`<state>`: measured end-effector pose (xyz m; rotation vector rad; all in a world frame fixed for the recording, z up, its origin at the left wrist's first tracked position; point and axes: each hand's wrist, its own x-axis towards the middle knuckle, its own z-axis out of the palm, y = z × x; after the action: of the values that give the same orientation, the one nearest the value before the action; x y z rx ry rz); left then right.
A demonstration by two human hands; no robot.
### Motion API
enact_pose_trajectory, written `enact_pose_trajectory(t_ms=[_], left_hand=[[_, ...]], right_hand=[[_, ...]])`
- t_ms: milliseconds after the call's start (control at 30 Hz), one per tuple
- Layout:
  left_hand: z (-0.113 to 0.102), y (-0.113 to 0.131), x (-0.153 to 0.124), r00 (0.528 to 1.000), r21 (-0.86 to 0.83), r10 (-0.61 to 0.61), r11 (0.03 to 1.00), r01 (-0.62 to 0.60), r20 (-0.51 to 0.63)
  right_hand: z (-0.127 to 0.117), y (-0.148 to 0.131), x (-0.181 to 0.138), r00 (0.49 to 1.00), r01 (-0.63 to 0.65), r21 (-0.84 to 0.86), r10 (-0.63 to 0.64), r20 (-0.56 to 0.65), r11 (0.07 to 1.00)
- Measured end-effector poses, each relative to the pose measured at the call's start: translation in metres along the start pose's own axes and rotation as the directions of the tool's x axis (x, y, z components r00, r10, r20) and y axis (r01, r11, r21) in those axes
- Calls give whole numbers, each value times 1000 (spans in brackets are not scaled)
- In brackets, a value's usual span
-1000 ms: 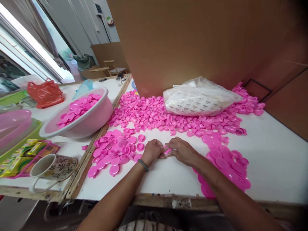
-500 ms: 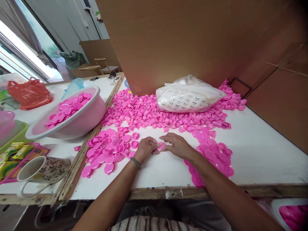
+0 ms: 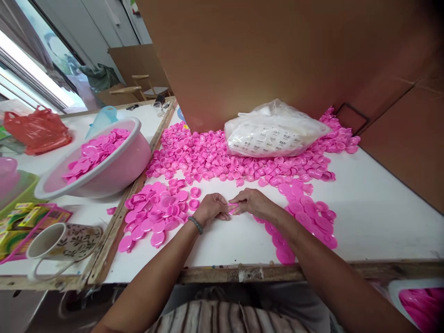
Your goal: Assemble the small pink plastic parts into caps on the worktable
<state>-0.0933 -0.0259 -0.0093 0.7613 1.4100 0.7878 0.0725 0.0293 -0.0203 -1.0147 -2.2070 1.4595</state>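
My left hand [image 3: 212, 206] and my right hand [image 3: 255, 202] meet at the middle of the white table [image 3: 374, 212], both pinched on one small pink plastic piece [image 3: 233, 206] held between the fingertips. A bead bracelet circles my left wrist. Left of my left hand lies a pile of pink round lids [image 3: 156, 215]. Under and beside my right forearm lies another spread of flat pink discs [image 3: 312, 219]. Behind the hands a wide heap of small pink caps [image 3: 222, 159] runs along the table.
A clear plastic bag of white printed pieces [image 3: 274, 132] sits on the heap against a brown cardboard wall [image 3: 263, 51]. On the left table stand a pink basin of discs [image 3: 100, 159], a patterned mug [image 3: 58, 245], an orange bag [image 3: 36, 129] and yellow-green packets [image 3: 21, 217].
The view has tilted down and shifted slightly. My hands stay together on the pink piece, the right fingers now curled more tightly onto it.
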Motion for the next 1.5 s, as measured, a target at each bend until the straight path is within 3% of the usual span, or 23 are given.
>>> enact_pose_trajectory(t_ms=[100, 233, 367, 500, 600, 700, 800, 833, 900, 1000, 1167, 1267, 1367, 1433, 1500], left_hand=[[6, -2, -6, 997, 16, 77, 997, -76, -5], [4, 3, -25, 960, 103, 275, 958, -269, -53], [-32, 24, -56, 893, 362, 408, 874, -323, -188], [-87, 43, -80, 820, 580, 477, 781, -229, -318], [-112, 52, -85, 800, 729, 480, 680, -80, -360], [-116, 59, -76, 759, 851, 526, 520, 69, -383], [-108, 63, -51, 695, 944, 658, 317, 94, -290], [-104, 63, -41, 694, 965, 680, 249, 83, -235], [-98, 63, -20, 738, 987, 657, 135, 84, -153], [-92, 61, 5, 814, 988, 561, 57, 145, -152], [-92, 57, 13, 812, 979, 554, 29, 201, -184], [-91, 60, 1, 777, 980, 604, 40, 195, -179], [-77, 67, -14, 736, 971, 644, 224, 80, -209], [-59, 72, -21, 777, 912, 587, 407, -42, -227], [-37, 72, -22, 852, 814, 487, 563, -141, -190]], right_hand=[[-6, -10, -4, 1000, -15, 0, 15, 16, 1000], [-23, -16, -21, 994, -50, -252, 23, -109, 967], [-36, -3, -31, 982, -163, -459, 100, -159, 874], [-30, 5, -30, 988, -152, -485, 112, -111, 861], [-24, 2, -26, 993, -105, -434, 70, -95, 895], [-18, -2, -22, 986, -64, -463, -18, -169, 884], [-7, -4, -16, 969, 75, -539, -188, -158, 839], [-2, -4, -13, 959, 136, -571, -251, -128, 810], [8, -5, -8, 936, 246, -625, -350, -46, 741], [16, -6, -4, 916, 324, -647, -399, 34, 690], [10, -6, -5, 923, 297, -624, -385, -6, 722], [4, -6, -8, 923, 275, -610, -382, -50, 743], [-3, -10, -10, 885, 268, -571, -433, -173, 776], [-5, -15, -12, 829, 297, -508, -483, -282, 808], [-6, -21, -12, 792, 353, -440, -514, -328, 826]])
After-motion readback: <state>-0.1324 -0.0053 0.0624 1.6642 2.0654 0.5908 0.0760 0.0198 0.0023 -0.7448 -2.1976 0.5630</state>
